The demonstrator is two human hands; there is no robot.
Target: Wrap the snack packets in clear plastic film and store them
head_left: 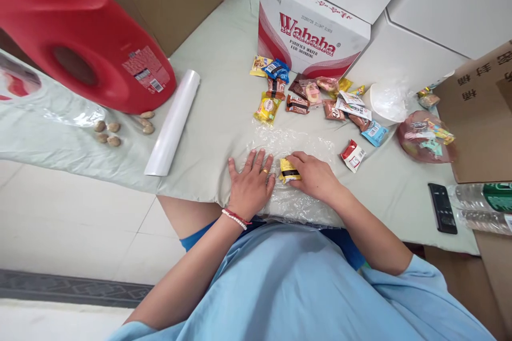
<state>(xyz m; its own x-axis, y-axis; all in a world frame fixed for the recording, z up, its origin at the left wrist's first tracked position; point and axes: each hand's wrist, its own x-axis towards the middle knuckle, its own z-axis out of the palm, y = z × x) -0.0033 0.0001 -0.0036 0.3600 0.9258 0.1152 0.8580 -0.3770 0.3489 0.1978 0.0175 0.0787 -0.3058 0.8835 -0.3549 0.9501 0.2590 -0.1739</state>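
The pale green surface (pixel 224 90) fills the middle of the frame, with a clear plastic sheet (pixel 296 144) spread at its near edge. The left hand (pixel 251 186) lies flat on the sheet, fingers spread, holding nothing. The right hand (pixel 316 176) pinches a small yellow snack packet (pixel 289 171) at lower centre, just beside the left fingertips. To do this well, I judge the flat hand should keep the film taut while the packet sits square. At upper left a red jug (pixel 80 37) looms; a white roll (pixel 174 122) lies beside it. A water carton (pixel 312 32) and scattered snacks (pixel 312 96) crowd the upper centre, well apart from the hands.
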